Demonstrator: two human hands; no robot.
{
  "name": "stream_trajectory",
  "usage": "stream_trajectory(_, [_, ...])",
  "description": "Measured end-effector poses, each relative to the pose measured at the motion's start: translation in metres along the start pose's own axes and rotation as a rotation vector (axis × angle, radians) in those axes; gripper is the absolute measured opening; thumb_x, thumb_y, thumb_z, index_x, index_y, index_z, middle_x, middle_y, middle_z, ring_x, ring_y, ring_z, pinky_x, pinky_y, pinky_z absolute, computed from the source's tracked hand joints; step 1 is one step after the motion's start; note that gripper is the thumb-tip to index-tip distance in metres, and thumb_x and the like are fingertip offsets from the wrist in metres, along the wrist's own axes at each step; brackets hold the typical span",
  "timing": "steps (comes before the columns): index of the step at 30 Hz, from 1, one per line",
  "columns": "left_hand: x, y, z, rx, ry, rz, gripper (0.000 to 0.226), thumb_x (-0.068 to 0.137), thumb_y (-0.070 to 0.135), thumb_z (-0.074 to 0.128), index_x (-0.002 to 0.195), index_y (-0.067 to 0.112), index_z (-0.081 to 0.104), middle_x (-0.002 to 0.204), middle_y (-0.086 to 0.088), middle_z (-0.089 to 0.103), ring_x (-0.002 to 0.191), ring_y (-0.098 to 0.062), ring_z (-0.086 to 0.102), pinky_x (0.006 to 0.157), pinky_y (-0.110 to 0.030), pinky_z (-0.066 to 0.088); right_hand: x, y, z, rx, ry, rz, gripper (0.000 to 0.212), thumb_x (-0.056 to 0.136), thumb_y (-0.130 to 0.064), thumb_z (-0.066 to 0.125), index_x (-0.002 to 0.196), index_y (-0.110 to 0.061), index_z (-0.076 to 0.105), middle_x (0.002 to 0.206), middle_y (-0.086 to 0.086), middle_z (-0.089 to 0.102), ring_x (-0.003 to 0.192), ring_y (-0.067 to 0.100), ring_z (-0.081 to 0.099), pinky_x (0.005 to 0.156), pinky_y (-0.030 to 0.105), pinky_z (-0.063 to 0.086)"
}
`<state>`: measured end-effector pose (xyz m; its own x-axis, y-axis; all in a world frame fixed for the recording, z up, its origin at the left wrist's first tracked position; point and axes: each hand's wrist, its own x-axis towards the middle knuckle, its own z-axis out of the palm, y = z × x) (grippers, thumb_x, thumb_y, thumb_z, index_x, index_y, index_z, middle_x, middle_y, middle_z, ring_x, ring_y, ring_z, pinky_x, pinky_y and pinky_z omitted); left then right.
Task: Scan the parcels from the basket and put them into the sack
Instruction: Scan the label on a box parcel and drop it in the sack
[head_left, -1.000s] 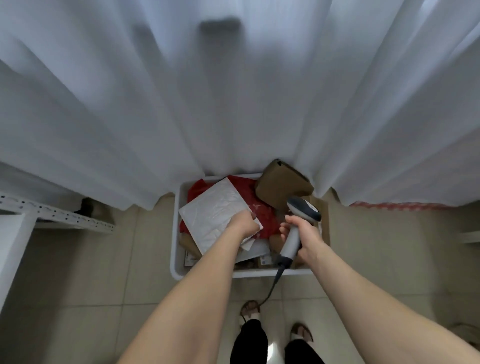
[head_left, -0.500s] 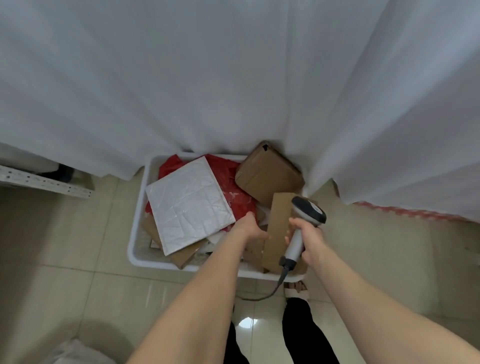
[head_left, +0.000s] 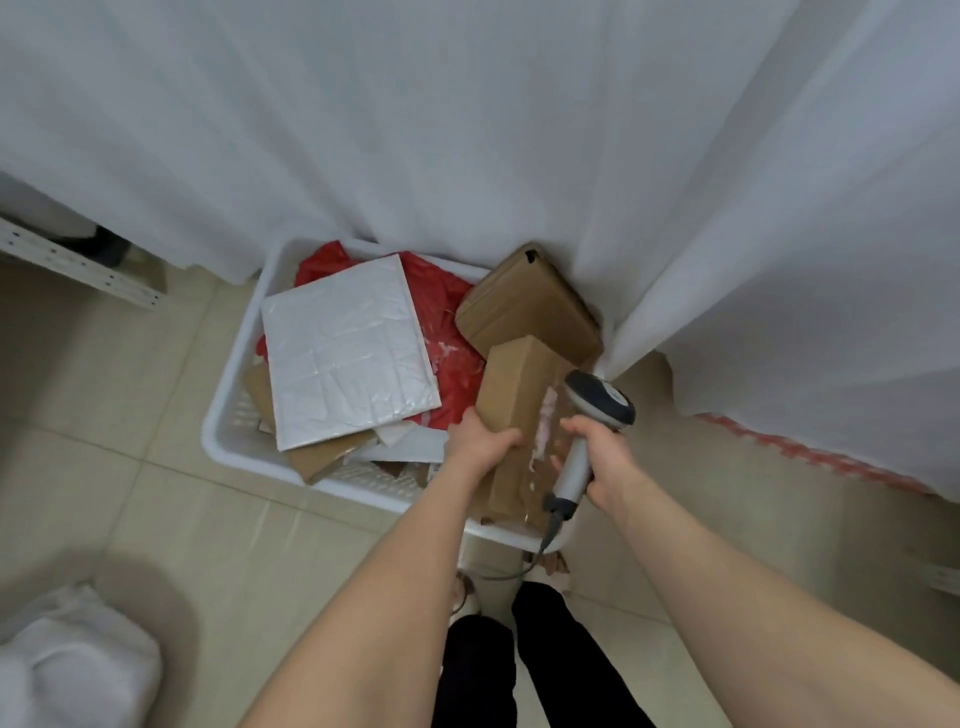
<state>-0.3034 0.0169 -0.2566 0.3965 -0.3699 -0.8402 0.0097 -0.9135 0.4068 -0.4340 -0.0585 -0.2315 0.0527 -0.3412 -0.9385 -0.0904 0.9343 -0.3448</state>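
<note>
A white plastic basket (head_left: 236, 415) stands on the tiled floor, full of parcels. My left hand (head_left: 480, 441) grips a brown cardboard box (head_left: 519, 384) by its near left edge, tilted up at the basket's right side. My right hand (head_left: 597, 452) holds a grey barcode scanner (head_left: 597, 402), its head right beside the box. A white padded mailer (head_left: 345, 353) lies on top of a red bag (head_left: 447, 312). Another brown box (head_left: 524, 306) leans at the back right corner. The white sack (head_left: 72, 670) shows at the bottom left.
White curtains (head_left: 467, 130) hang behind and to the right of the basket. A white perforated shelf rail (head_left: 78, 270) runs along the left. The scanner's cable (head_left: 519, 566) trails down to my feet (head_left: 467, 597). Bare tiled floor lies between the basket and the sack.
My left hand let go of the white mailer, moved right and took hold of the brown box, lifting it. The view swung left, bringing the sack into sight.
</note>
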Motion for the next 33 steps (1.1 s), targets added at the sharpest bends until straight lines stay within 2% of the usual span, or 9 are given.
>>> stream_trajectory(4, [-0.046, 0.011, -0.081, -0.380, 0.151, 0.007, 0.059, 0.082, 0.034, 0.062, 0.137, 0.018, 0.044, 0.122, 0.001, 0.057, 0.101, -0.023, 0.057, 0.091, -0.038, 0.048, -0.045, -0.022, 0.024, -0.028, 0.034, -0.053, 0.027, 0.084, -0.009, 0.070, 0.108, -0.004, 0.061, 0.080, 0.008, 0.060, 0.071, 0.018, 0.058, 0.062, 0.032, 0.051])
stream_trajectory(8, [-0.110, 0.028, -0.167, -0.709, 0.147, -0.058, 0.035, 0.088, 0.030, 0.056, 0.121, 0.017, 0.058, 0.097, -0.006, 0.067, 0.085, -0.023, 0.063, 0.067, -0.034, 0.051, -0.117, -0.055, 0.064, -0.092, -0.014, -0.127, 0.054, 0.079, -0.017, 0.076, 0.128, -0.005, 0.055, 0.100, 0.012, 0.063, 0.083, 0.025, 0.060, 0.082, 0.040, 0.055])
stream_trajectory(11, [-0.165, 0.038, -0.225, -0.886, 0.093, -0.081, 0.028, 0.088, 0.037, 0.055, 0.103, 0.014, 0.062, 0.084, -0.010, 0.071, 0.079, -0.027, 0.066, 0.065, -0.033, 0.052, -0.180, -0.078, 0.102, -0.110, -0.129, -0.167, 0.051, 0.080, -0.020, 0.077, 0.125, -0.005, 0.057, 0.098, 0.012, 0.066, 0.080, 0.025, 0.064, 0.062, 0.035, 0.053])
stream_trajectory(15, [-0.229, 0.046, -0.289, -0.951, 0.074, -0.006, 0.030, 0.090, 0.040, 0.051, 0.096, 0.014, 0.065, 0.071, -0.007, 0.073, 0.066, -0.024, 0.068, 0.060, -0.030, 0.051, -0.263, -0.095, 0.159, -0.118, -0.385, -0.166, 0.034, 0.081, -0.024, 0.078, 0.110, -0.011, 0.067, 0.093, 0.012, 0.075, 0.082, 0.028, 0.072, 0.065, 0.037, 0.057])
stream_trajectory(19, [-0.279, 0.059, -0.330, -0.801, 0.196, 0.172, 0.030, 0.098, 0.028, 0.046, 0.125, 0.019, 0.054, 0.093, -0.004, 0.071, 0.084, -0.022, 0.065, 0.069, -0.032, 0.050, -0.336, -0.102, 0.206, -0.136, -0.533, -0.229, 0.035, 0.081, -0.014, 0.076, 0.113, -0.008, 0.065, 0.104, 0.015, 0.071, 0.092, 0.031, 0.068, 0.070, 0.040, 0.055])
stream_trajectory(23, [-0.337, 0.072, -0.358, -0.801, 0.120, 0.193, 0.071, 0.070, 0.071, 0.060, 0.121, 0.023, 0.052, 0.111, -0.003, 0.064, 0.099, -0.023, 0.059, 0.073, -0.039, 0.047, -0.389, -0.109, 0.233, -0.231, -0.632, -0.350, 0.037, 0.078, -0.005, 0.076, 0.112, -0.008, 0.062, 0.105, 0.015, 0.069, 0.093, 0.033, 0.066, 0.069, 0.042, 0.055])
stream_trajectory(26, [-0.365, 0.063, -0.377, -0.829, 0.083, 0.207, 0.092, 0.062, 0.072, 0.067, 0.136, 0.024, 0.042, 0.133, -0.013, 0.050, 0.119, -0.036, 0.048, 0.090, -0.059, 0.042, -0.419, -0.111, 0.238, -0.280, -0.745, -0.342, 0.037, 0.077, -0.009, 0.077, 0.111, -0.010, 0.063, 0.108, 0.017, 0.070, 0.098, 0.038, 0.067, 0.082, 0.054, 0.055])
stream_trajectory(29, [-0.389, 0.055, -0.389, -0.869, 0.056, 0.238, 0.086, 0.067, 0.068, 0.066, 0.138, 0.026, 0.040, 0.133, -0.017, 0.050, 0.120, -0.041, 0.047, 0.094, -0.067, 0.038, -0.440, -0.110, 0.241, -0.319, -0.839, -0.370, 0.032, 0.080, -0.015, 0.076, 0.110, -0.011, 0.064, 0.105, 0.017, 0.072, 0.094, 0.037, 0.069, 0.080, 0.051, 0.057])
stream_trajectory(33, [-0.418, 0.045, -0.396, -0.994, 0.112, 0.299, 0.077, 0.059, 0.064, 0.070, 0.119, 0.019, 0.056, 0.106, -0.015, 0.071, 0.103, -0.035, 0.061, 0.080, -0.048, 0.051, -0.469, -0.110, 0.248, -0.405, -0.900, -0.463, 0.028, 0.082, -0.010, 0.073, 0.109, -0.012, 0.065, 0.107, 0.011, 0.072, 0.097, 0.029, 0.067, 0.078, 0.047, 0.056])
